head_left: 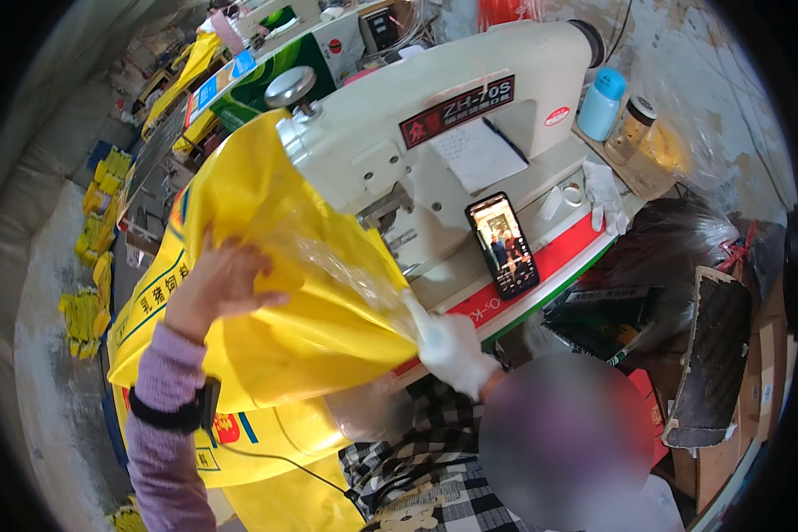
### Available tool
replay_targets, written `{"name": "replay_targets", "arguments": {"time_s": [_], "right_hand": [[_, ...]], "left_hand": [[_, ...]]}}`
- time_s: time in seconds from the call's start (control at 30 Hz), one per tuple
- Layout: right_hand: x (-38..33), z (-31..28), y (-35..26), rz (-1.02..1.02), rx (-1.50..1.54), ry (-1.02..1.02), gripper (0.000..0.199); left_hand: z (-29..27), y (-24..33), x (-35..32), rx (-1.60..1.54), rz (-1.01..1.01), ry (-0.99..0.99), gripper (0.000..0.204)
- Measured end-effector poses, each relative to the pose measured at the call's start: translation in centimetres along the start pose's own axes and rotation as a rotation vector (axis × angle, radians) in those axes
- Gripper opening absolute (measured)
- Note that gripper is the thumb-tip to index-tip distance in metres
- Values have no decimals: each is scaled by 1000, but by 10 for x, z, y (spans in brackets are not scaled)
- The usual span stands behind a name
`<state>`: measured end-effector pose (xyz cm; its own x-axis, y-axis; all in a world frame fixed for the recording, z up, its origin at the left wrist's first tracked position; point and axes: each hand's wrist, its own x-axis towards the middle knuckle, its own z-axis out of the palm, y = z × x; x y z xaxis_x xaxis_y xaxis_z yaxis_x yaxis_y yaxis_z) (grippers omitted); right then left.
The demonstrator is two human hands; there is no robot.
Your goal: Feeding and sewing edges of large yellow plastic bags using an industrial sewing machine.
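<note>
A large yellow printed plastic sack (pixel 275 346) is draped up against the head of a cream industrial sewing machine (pixel 355 146). A strip of clear plastic film (pixel 350 270) shows along the sack's opening. My left hand (pixel 222 282), bare, lies against the sack's printed side with its fingers apart. In a white glove, my right hand (pixel 452 350) is closed on the sack's right edge near the front of the machine table. The sack hides part of the machine's needle area. Another yellow sack (pixel 284 434) lies below, over my lap.
A phone with a lit screen (pixel 503 244) leans on the machine bed near a sheet of paper (pixel 474 155) and a white glove (pixel 603 195). A blue bottle (pixel 601 105) and a jar (pixel 631 129) stand at the far right. Cardboard (pixel 714 363) and plastic-wrapped goods crowd the right side.
</note>
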<state>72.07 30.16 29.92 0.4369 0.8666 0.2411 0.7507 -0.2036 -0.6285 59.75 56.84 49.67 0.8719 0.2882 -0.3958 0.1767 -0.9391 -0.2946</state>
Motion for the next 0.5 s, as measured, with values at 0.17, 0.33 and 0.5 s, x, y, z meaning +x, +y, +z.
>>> {"name": "replay_targets", "arguments": {"time_s": [0.17,0.33,0.5], "right_hand": [[76,19,6,11,-146,12,57],[74,21,-9,151,-142,-128,54],[81,26,-10,201,-155,-83,54]], "left_hand": [[129,-5,-33,40,-74,-411,46],[118,-21,-15,-57,-189,-54,54],[83,-43,-12,-9,-469,-114,44]]}}
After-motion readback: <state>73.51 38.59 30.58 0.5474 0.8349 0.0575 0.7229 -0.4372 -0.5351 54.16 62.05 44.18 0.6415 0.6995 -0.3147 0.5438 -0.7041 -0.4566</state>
